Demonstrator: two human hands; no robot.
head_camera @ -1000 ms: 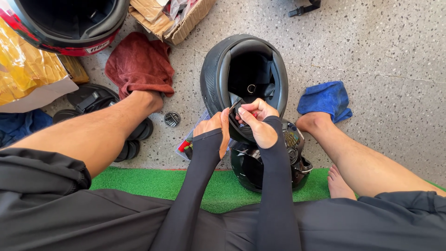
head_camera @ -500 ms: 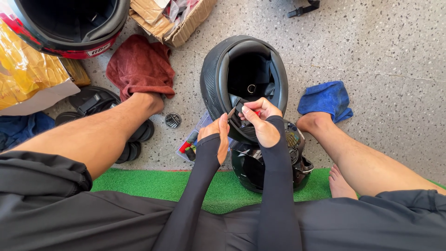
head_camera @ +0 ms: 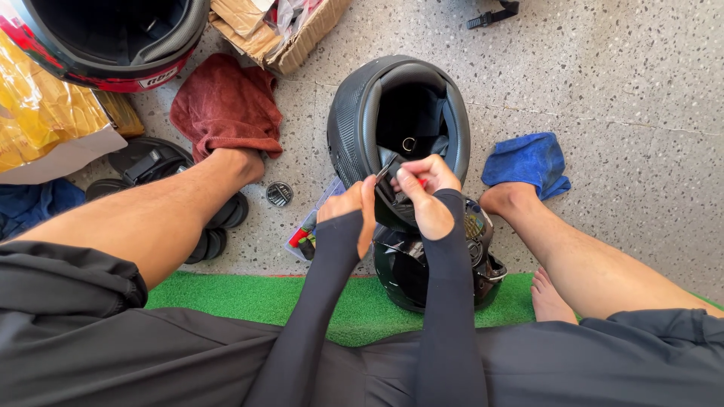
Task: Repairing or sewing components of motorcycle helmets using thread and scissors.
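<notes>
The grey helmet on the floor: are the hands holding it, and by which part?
Yes. The left hand grips the grey helmet at its near rim, and the right hand pinches a small black piece there.

My left hand braces the near rim of the upturned black helmet. My right hand pinches a small black piece at that rim. Red cloth left, blue cloth right.

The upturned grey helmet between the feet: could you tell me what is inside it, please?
Inside the grey helmet: dark padding and a small metal ring. The right hand and left hand cover the near rim.
</notes>
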